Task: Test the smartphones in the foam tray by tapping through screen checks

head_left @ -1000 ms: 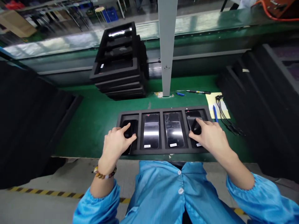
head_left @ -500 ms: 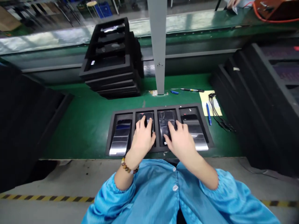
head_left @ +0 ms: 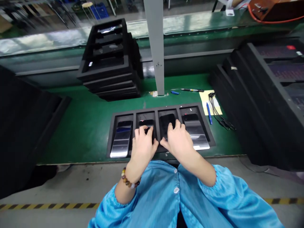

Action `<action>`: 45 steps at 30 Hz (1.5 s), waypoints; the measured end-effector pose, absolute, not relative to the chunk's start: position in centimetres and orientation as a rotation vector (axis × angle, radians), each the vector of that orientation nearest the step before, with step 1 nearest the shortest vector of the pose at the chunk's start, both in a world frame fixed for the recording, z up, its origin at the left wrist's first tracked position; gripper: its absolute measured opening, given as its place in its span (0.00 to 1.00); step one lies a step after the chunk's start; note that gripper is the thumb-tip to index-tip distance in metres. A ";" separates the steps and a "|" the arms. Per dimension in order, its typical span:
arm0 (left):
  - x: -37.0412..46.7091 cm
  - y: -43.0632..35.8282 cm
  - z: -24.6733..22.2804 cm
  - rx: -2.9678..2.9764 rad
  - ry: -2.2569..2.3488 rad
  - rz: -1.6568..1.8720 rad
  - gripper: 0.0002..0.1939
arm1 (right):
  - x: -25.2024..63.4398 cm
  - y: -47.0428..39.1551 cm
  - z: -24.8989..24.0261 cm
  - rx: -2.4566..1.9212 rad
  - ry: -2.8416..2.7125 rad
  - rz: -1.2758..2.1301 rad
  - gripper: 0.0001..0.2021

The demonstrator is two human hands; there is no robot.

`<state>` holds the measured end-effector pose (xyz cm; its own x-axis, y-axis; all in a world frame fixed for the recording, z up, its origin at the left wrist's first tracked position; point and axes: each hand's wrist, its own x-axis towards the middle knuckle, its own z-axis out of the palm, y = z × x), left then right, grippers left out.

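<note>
A black foam tray with a row of slots lies in front of me on the green bench. My left hand is over the second slot from the left, its fingers curled on a dark phone. In the slot to the right, my right hand grips another dark phone, thumb on the left and fingers near its right edge. Both hands hide the lower parts of these phones. A shiny phone rests in the leftmost slot and a similar phone in the rightmost one.
Stacked black foam trays stand behind on the left, with more tray stacks at right and a dark stack at left. A grey post rises behind the tray. Pens, a yellow paper and black cables lie at right.
The phones under both hands sit differently: the left one's top edge is nearer me, and the right one now shows a plain dark surface. My fingers have curled in more.
</note>
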<state>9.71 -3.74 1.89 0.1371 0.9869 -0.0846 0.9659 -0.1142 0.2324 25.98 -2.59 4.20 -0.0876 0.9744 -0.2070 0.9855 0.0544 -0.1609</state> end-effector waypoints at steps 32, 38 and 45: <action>0.0 -3.0 0.9 1.956 2.315 0.117 0.28 | 37.5 -6.3 -0.8 2.452 2.121 -0.119 0.35; 1.2 -2.2 0.7 1.895 2.423 0.087 0.28 | 36.1 -5.7 -0.3 2.503 2.100 -0.030 0.31; -0.4 -2.7 0.1 1.914 2.352 0.255 0.30 | 37.9 -6.1 -0.1 2.511 2.168 -0.089 0.34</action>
<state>-0.36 -2.66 0.13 -0.2061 0.9781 0.0290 0.9616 0.1969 0.1915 37.95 -6.08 -0.13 0.1517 0.9856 0.0748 0.9762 -0.1375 -0.1680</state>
